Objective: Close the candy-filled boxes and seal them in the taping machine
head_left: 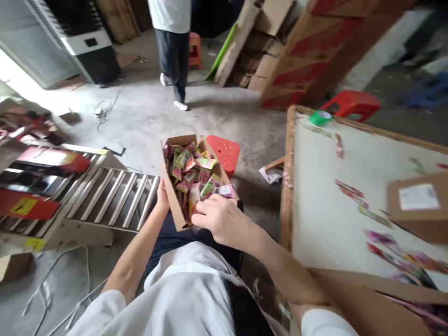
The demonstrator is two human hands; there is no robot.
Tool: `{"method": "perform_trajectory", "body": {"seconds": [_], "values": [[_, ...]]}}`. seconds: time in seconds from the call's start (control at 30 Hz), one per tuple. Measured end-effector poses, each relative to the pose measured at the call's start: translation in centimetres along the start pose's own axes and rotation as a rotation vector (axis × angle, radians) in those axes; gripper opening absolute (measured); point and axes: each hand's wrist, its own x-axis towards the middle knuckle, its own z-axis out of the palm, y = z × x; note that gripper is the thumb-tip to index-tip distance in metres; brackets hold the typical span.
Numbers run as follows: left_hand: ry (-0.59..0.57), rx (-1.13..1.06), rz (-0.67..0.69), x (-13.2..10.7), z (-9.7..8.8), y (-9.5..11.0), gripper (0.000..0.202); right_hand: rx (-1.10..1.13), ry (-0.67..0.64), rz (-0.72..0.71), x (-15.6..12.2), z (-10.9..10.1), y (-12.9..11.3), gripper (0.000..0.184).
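Note:
An open cardboard box (pixel 175 210) filled with small colourful packets (pixel 189 161), mostly green, pink and red, is held in front of my body. My left hand (pixel 163 195) grips its left wall from outside, fingers partly hidden behind the cardboard. Over the near end of the box, my right hand (pixel 220 217) reaches in with curled fingers touching the packets. Whether one packet is pinched in those fingers is hidden from view.
A roller conveyor (pixel 115 198) stands to the left. On the right, a white-topped table (pixel 322 210) carries loose packets, green tape (pixel 320 117) and a closed carton (pixel 416 205). A red stool (pixel 224 151) is beyond the box. Another person (pixel 171 51) stands further off.

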Motion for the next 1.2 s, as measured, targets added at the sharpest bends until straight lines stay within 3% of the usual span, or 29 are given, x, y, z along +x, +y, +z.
{"method": "perform_trajectory", "body": {"seconds": [0.13, 0.27, 0.33, 0.4, 0.47, 0.53, 0.6, 0.67, 0.77, 0.83, 0.97, 1.1, 1.17, 1.2], "values": [[0.32, -0.232, 0.328, -1.9, -9.2, 6.1, 0.045, -0.024, -0.054, -0.325, 8.9, 2.9, 0.6, 0.023], [0.532, -0.302, 0.613, -3.4, -17.2, 8.8, 0.055, -0.054, -0.087, -0.576, 17.8, 6.6, 1.2, 0.024], [0.662, -0.204, 0.721, -3.8, -20.2, 8.9, 0.065, -0.075, -0.113, -0.665, 21.8, 8.4, 1.6, 0.024], [0.881, -0.011, 0.778, -4.4, -22.5, 8.9, 0.071, -0.095, -0.147, -0.738, 25.2, 10.1, 1.9, 0.024], [1.101, 0.16, 0.785, -5.6, -24.2, 9.4, 0.068, -0.094, -0.183, -0.796, 27.3, 11.5, 2.1, 0.023], [1.218, 0.235, 0.789, -7.3, -25.4, 10.8, 0.062, -0.058, -0.195, -0.838, 28.1, 12.5, 2.1, 0.022], [1.254, 0.264, 0.812, -9.2, -26.2, 13.5, 0.06, 0.058, -0.149, -0.831, 27.7, 13.0, 2.4, 0.018], [1.199, 0.339, 0.862, -10.9, -26.5, 16.7, 0.063, 0.247, -0.056, -0.736, 26.9, 13.0, 2.7, 0.019], [0.927, 0.52, 0.909, -12.2, -25.7, 21.1, 0.067, 0.446, 0.05, -0.495, 26.6, 13.3, 2.6, 0.072], [0.754, 0.623, 0.856, -12.6, -24.3, 22.9, 0.064, 0.432, 0.02, -0.393, 27.7, 14.4, 1.6, 0.088], [0.55, 0.902, 0.624, -13.7, -21.0, 24.7, 0.053, 0.326, -0.188, -0.324, 31.2, 18.0, -1.3, 0.082], [0.342, 1.436, 0.386, -14.4, -18.5, 25.8, 0.045, 0.303, -0.274, -0.266, 32.5, 20.3, -2.5, 0.083], [0.363, 1.68, 0.39, -13.5, -18.0, 25.8, 0.042, 0.326, -0.246, -0.257, 32.3, 20.6, -2.4, 0.084], [0.429, 1.78, 0.417, -12.7, -17.9, 25.6, 0.043, 0.346, -0.22, -0.261, 32.1, 20.6, -2.2, 0.083]]}}
